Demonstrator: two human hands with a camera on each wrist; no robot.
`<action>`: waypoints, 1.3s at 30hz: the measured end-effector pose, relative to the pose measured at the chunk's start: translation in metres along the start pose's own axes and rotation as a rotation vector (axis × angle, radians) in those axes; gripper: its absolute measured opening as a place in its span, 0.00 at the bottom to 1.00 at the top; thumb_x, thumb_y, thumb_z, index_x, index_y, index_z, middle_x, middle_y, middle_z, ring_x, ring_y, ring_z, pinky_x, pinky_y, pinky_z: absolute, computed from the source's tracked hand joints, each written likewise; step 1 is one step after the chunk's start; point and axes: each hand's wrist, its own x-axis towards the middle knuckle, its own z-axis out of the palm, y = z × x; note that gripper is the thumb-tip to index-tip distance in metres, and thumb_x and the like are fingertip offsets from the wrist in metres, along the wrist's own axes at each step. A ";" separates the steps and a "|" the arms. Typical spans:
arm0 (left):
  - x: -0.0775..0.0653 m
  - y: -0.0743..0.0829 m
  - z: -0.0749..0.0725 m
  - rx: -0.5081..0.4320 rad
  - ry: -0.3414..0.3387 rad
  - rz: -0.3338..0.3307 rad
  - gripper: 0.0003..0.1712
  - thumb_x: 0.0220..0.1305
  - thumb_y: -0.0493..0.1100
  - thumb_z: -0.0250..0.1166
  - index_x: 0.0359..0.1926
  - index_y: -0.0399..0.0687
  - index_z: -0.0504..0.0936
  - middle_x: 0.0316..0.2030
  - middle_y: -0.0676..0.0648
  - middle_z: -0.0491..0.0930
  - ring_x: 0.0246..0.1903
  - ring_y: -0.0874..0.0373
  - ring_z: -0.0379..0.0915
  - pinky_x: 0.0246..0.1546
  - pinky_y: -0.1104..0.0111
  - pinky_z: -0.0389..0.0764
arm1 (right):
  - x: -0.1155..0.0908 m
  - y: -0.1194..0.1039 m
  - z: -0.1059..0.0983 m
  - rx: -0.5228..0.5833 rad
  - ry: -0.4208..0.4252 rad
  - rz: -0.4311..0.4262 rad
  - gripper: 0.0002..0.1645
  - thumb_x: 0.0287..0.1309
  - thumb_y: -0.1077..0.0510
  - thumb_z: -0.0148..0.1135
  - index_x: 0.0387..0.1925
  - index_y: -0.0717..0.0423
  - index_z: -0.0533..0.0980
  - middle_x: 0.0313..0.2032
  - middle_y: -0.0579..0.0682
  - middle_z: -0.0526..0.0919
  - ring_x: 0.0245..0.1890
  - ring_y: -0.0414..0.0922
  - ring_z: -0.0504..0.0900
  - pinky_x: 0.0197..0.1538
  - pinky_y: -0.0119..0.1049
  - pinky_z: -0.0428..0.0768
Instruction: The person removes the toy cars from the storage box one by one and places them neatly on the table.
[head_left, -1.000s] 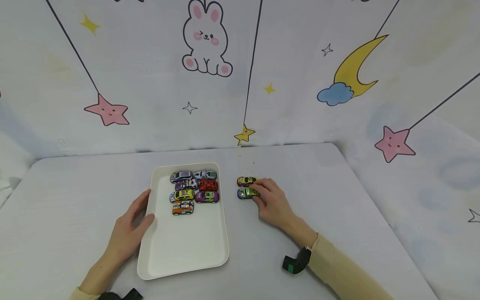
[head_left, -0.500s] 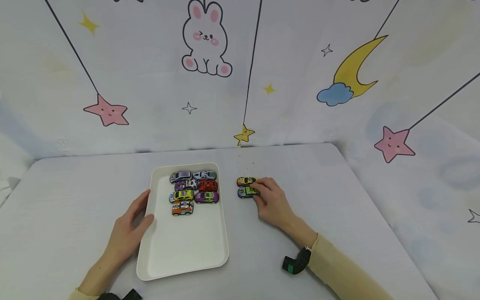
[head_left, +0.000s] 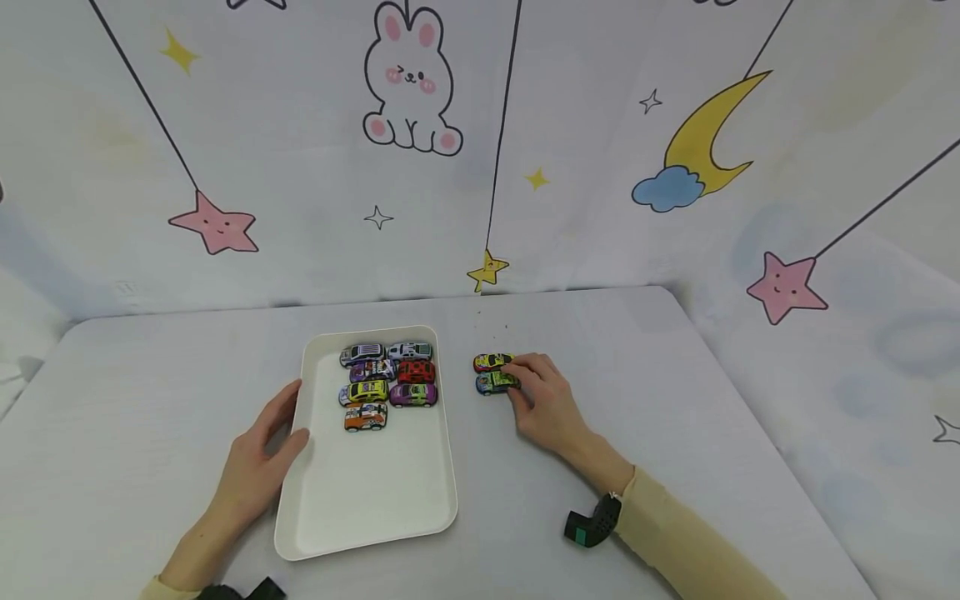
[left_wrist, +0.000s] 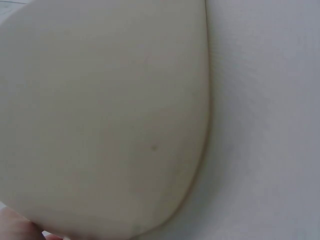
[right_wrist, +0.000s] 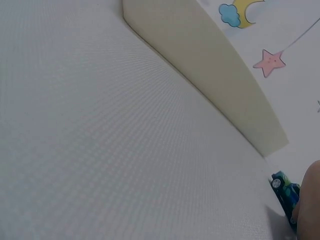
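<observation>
White table [head_left: 630, 358], right fingers [head_left: 523, 374] pinching green toy car [head_left: 492, 383], one end hidden, left fingers [head_left: 281, 405] gripping tray [head_left: 375, 492]

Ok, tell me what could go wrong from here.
The right hand pinches the green car close beside the red-yellow car, so lifting it might bump that one. The left hand holds the edge of the tray; a tug there could shift the closely set cars inside.
</observation>
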 end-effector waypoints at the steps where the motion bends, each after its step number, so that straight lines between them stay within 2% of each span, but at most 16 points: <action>1: 0.000 0.000 0.000 -0.002 0.001 0.001 0.37 0.72 0.41 0.59 0.77 0.62 0.58 0.69 0.37 0.69 0.63 0.82 0.58 0.54 0.92 0.55 | 0.000 0.000 0.000 0.000 -0.001 0.002 0.19 0.49 0.73 0.68 0.46 0.62 0.82 0.46 0.55 0.81 0.49 0.51 0.78 0.50 0.45 0.80; 9: 0.000 0.000 0.001 -0.024 0.013 0.021 0.37 0.70 0.39 0.60 0.77 0.60 0.60 0.68 0.36 0.70 0.60 0.87 0.56 0.53 0.92 0.56 | 0.001 -0.001 -0.001 0.008 0.009 -0.007 0.19 0.49 0.73 0.67 0.46 0.63 0.82 0.46 0.56 0.81 0.49 0.51 0.79 0.50 0.46 0.80; 15: 0.000 0.000 0.000 -0.022 0.008 0.011 0.37 0.71 0.39 0.59 0.77 0.61 0.59 0.68 0.36 0.70 0.59 0.89 0.54 0.54 0.92 0.55 | 0.001 0.000 0.000 0.006 0.013 -0.008 0.18 0.49 0.73 0.66 0.45 0.63 0.82 0.46 0.56 0.82 0.48 0.51 0.79 0.49 0.46 0.80; 26: 0.000 0.001 0.000 -0.019 -0.001 -0.008 0.37 0.72 0.41 0.59 0.77 0.62 0.58 0.69 0.37 0.69 0.60 0.87 0.56 0.53 0.92 0.55 | 0.001 0.000 0.001 0.022 0.027 -0.014 0.16 0.52 0.70 0.64 0.45 0.64 0.82 0.46 0.56 0.82 0.47 0.51 0.79 0.48 0.45 0.80; 29: 0.000 0.001 0.000 -0.012 0.001 -0.009 0.37 0.71 0.41 0.60 0.77 0.61 0.59 0.69 0.37 0.69 0.63 0.80 0.60 0.53 0.92 0.55 | 0.001 -0.002 0.001 0.022 0.039 -0.015 0.15 0.53 0.70 0.63 0.45 0.64 0.82 0.46 0.56 0.82 0.47 0.51 0.78 0.48 0.45 0.79; 34: -0.001 0.001 0.001 -0.013 0.005 -0.003 0.38 0.70 0.40 0.61 0.77 0.61 0.59 0.69 0.37 0.69 0.64 0.73 0.63 0.52 0.92 0.56 | 0.004 -0.008 0.003 0.046 0.162 -0.077 0.16 0.50 0.72 0.61 0.43 0.64 0.82 0.43 0.55 0.83 0.45 0.52 0.79 0.47 0.45 0.78; 37: -0.001 0.001 0.001 -0.013 0.004 -0.008 0.37 0.71 0.41 0.60 0.77 0.62 0.59 0.69 0.38 0.69 0.65 0.72 0.64 0.52 0.91 0.57 | 0.008 -0.016 0.005 0.085 0.251 -0.142 0.16 0.50 0.73 0.59 0.42 0.64 0.82 0.42 0.56 0.83 0.44 0.53 0.80 0.46 0.44 0.78; 39: -0.001 0.001 0.001 -0.011 0.002 -0.011 0.37 0.71 0.41 0.60 0.77 0.62 0.58 0.69 0.38 0.69 0.65 0.73 0.63 0.52 0.91 0.56 | 0.010 -0.021 0.008 0.120 0.282 -0.181 0.16 0.50 0.73 0.58 0.42 0.65 0.82 0.42 0.56 0.83 0.43 0.53 0.80 0.47 0.43 0.78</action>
